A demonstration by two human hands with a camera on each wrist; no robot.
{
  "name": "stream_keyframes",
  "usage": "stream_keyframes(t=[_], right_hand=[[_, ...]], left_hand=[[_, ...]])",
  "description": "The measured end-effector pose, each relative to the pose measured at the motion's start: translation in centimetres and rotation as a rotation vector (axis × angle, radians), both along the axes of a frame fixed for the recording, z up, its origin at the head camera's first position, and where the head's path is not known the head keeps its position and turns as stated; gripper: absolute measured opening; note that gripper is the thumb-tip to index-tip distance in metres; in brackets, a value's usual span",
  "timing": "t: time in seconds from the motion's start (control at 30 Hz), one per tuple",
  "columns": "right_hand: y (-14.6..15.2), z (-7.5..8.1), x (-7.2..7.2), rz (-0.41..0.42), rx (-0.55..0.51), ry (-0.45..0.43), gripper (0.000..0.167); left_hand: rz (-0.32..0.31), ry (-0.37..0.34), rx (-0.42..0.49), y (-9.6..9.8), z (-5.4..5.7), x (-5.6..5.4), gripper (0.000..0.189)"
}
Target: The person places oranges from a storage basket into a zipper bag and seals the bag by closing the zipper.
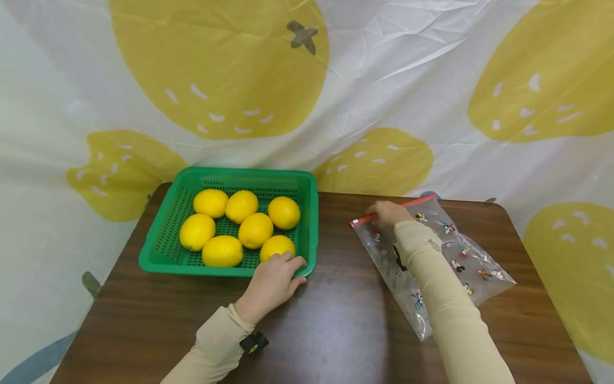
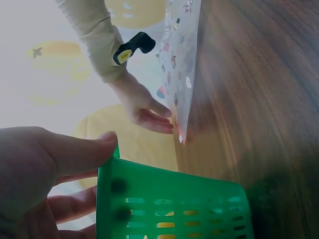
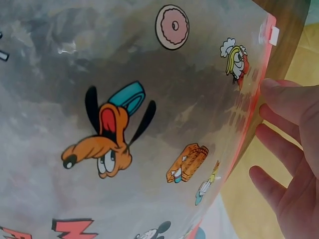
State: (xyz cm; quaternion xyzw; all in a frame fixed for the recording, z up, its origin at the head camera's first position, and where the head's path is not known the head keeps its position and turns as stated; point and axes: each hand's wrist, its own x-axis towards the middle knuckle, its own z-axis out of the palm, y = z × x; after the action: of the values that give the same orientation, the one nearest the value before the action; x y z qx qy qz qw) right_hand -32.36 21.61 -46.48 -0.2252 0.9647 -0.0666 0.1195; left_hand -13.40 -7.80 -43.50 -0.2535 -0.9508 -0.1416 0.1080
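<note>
My left hand point(image 1: 273, 280) grips the near right corner of a green plastic basket point(image 1: 196, 268), the thumb outside and the fingers over the rim. Several yellow lemons point(image 1: 256, 231) lie in the basket, one of them right by those fingers. To the right, a clear zip bag point(image 1: 479, 266) printed with cartoon figures lies on the table, its mouth towards the back. My right hand point(image 1: 389, 213) pinches the bag's red zip strip point(image 1: 418, 201); in the right wrist view the thumb point(image 3: 279, 94) sits at the strip, the other fingers beyond it.
The brown wooden table point(image 1: 336, 320) ends at the back against a white cloth point(image 1: 364, 80) with large yellow fruit prints. Small black devices, such as the one on the left wrist point(image 1: 254, 343), are strapped over the beige sleeves.
</note>
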Motion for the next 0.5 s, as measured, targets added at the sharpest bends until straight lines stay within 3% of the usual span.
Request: stream_keyframes(t=[0.3,0.5], right_hand=[[-0.2,-0.4,-0.2,0.005,0.036,-0.038,0.033],[-0.2,-1.3,-0.2,0.027,0.076,0.035,0.031]], left_hand=[[0.001,-0.021,0.007,0.0,0.0,-0.1,0.022],[0.008,-0.030,0.014,0.0,0.1,-0.1,0.022]])
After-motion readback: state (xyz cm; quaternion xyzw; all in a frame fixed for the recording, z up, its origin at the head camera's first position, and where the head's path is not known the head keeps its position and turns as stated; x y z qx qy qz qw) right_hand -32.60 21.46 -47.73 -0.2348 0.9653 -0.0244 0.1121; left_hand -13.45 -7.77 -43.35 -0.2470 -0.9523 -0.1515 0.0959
